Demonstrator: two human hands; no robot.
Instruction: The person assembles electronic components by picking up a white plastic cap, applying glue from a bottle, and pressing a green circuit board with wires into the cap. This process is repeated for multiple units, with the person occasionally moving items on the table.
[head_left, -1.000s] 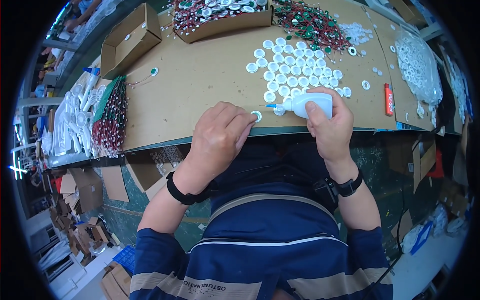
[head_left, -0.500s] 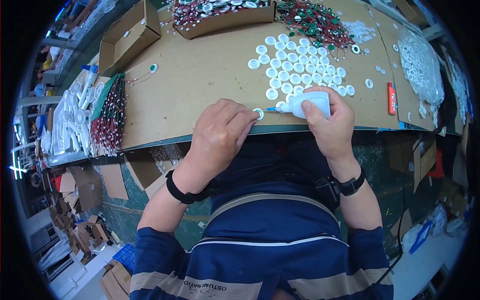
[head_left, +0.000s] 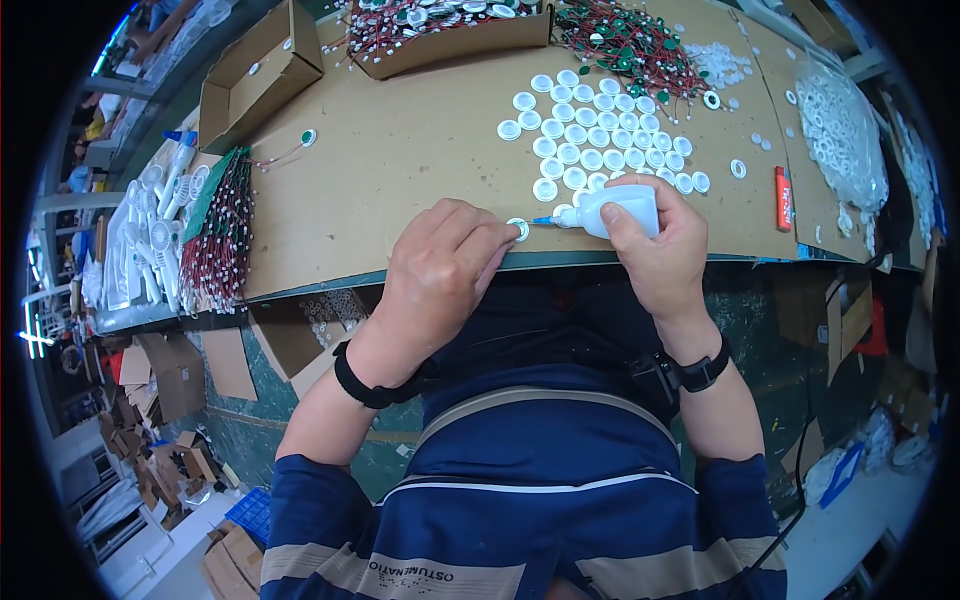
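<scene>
Near the table's front edge, my left hand (head_left: 440,262) pinches a small round white cap (head_left: 519,230) between its fingertips. In my right hand (head_left: 664,250) lies a white squeeze bottle (head_left: 632,212), tilted on its side with the fingers wrapped round it. Its thin blue needle tip (head_left: 543,220) points left and reaches the cap's edge. Whether liquid comes out is too small to tell. Just beyond the bottle, several white round caps (head_left: 591,158) lie spread in loose rows; the bottle and my right hand hide a few of them.
At the back stand an open cardboard box (head_left: 262,75) and a carton of wired discs (head_left: 450,55). More red-wired green discs (head_left: 640,50) are heaped beside it. White handheld fans (head_left: 160,235) and wire bundles (head_left: 215,240) lie left; a red tube (head_left: 783,198) and a bag of white rings (head_left: 840,135) right.
Almost nothing differs. Both hands, the bottle and the cap hold nearly the same place, with the needle tip still at the cap.
</scene>
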